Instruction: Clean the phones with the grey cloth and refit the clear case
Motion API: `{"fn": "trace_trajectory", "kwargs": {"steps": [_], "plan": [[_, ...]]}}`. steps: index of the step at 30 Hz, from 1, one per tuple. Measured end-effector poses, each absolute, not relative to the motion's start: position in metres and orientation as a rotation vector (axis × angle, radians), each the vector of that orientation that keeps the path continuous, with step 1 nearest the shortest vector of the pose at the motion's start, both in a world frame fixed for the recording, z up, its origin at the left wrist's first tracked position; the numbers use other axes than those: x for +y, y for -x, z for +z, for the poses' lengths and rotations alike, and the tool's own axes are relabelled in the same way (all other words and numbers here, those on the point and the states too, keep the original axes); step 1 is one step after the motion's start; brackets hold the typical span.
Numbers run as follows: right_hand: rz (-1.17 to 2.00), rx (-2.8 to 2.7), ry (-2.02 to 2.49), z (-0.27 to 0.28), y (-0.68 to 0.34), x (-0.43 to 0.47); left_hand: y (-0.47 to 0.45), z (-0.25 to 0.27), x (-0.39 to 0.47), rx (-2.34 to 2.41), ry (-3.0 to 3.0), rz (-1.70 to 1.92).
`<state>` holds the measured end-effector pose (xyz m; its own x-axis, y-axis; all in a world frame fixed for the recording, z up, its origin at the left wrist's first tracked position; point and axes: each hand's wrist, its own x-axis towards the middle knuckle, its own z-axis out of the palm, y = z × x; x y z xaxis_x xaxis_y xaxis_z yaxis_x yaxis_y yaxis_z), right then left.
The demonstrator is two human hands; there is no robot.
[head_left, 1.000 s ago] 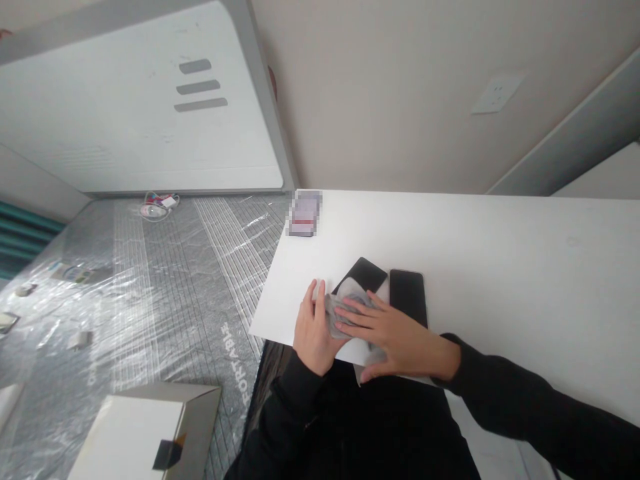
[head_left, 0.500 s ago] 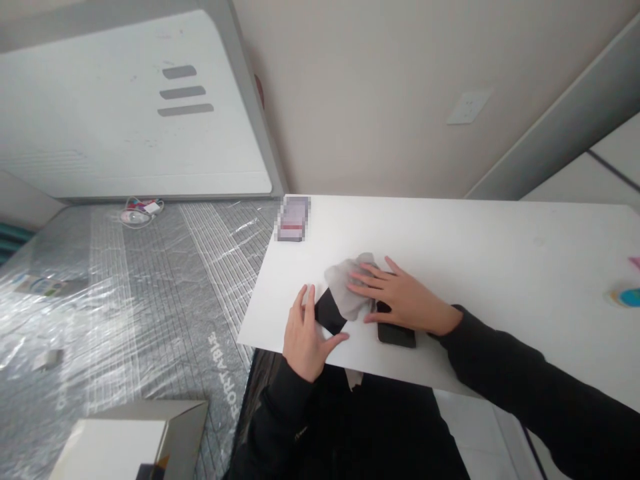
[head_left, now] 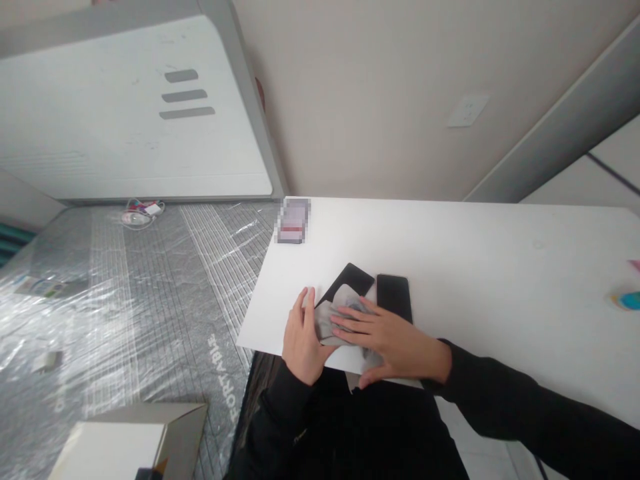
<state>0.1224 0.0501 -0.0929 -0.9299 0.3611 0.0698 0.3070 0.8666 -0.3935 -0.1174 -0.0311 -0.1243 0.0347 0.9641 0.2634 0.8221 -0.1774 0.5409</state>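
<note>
A black phone (head_left: pixel 353 278) lies slanted on the white table, its lower end covered by a crumpled grey cloth (head_left: pixel 326 325). My left hand (head_left: pixel 303 340) grips that lower end, fingers along the left edge and thumb on the near side, partly hidden by the cloth. My right hand (head_left: pixel 387 340) presses the cloth down onto the phone, its fingers stretched over the fabric and its thumb at the table's front edge. Just right of the slanted phone lies a second black phone (head_left: pixel 393 293), its lower part hidden behind my right hand.
The white table (head_left: pixel 475 267) meets the wall at the back. A blurred-out flat pack (head_left: pixel 293 221) is at its far left corner. A blue-topped item (head_left: pixel 629 299) stands far right. Left is a plastic-covered mattress (head_left: pixel 165 300) with a white box (head_left: pixel 120 440).
My right hand has drawn the cloth toward me and down the slanted phone, uncovering its upper end and the top of the second phone. My left hand has stayed in place.
</note>
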Motion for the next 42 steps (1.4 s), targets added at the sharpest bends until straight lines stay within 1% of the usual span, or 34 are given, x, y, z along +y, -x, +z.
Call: {"fn": "trace_trajectory", "kwargs": {"steps": [5, 6, 9, 10, 15, 16, 20, 22, 25, 27, 29, 31, 37, 42], "plan": [[0.354, -2.821, 0.941, -0.096, -0.129, 0.057, 0.117, -0.124, -0.030, 1.860, -2.105, 0.856], [0.355, -2.827, 0.913, -0.097, -0.126, 0.054, 0.117, -0.124, -0.030, 1.857, -2.108, 0.852], [0.493, -2.900, 0.593, -0.097, -0.115, 0.040, 0.118, -0.123, -0.030, 1.849, -2.121, 0.833], [0.511, -2.908, 0.571, -0.097, -0.113, 0.038, 0.118, -0.123, -0.030, 1.847, -2.128, 0.832], [0.332, -2.827, 0.943, -0.097, -0.116, 0.050, 0.118, -0.125, -0.030, 1.860, -2.135, 0.849], [0.334, -2.822, 0.926, -0.098, -0.116, 0.050, 0.118, -0.126, -0.030, 1.860, -2.134, 0.847], [0.505, -2.886, 0.577, -0.100, -0.110, 0.043, 0.118, -0.125, -0.030, 1.857, -2.133, 0.842], [0.484, -2.879, 0.644, -0.099, -0.110, 0.048, 0.118, -0.125, -0.030, 1.860, -2.139, 0.847], [0.335, -2.830, 0.892, -0.097, -0.113, 0.062, 0.119, -0.126, -0.030, 1.860, -2.154, 0.856], [0.329, -2.843, 0.832, -0.095, -0.110, 0.062, 0.119, -0.126, -0.030, 1.861, -2.161, 0.856], [0.394, -2.871, 0.675, -0.093, -0.104, 0.057, 0.119, -0.126, -0.030, 1.868, -2.167, 0.862], [0.462, -2.870, 0.622, -0.092, -0.099, 0.055, 0.118, -0.125, -0.031, 1.882, -2.172, 0.891], [0.554, -2.762, 0.724, -0.089, -0.100, 0.091, 0.116, -0.122, -0.034, 1.851, -2.147, 1.103], [0.501, -2.678, 0.789, -0.093, -0.091, 0.110, 0.117, -0.120, -0.036, 1.866, -2.041, 1.199]]}}
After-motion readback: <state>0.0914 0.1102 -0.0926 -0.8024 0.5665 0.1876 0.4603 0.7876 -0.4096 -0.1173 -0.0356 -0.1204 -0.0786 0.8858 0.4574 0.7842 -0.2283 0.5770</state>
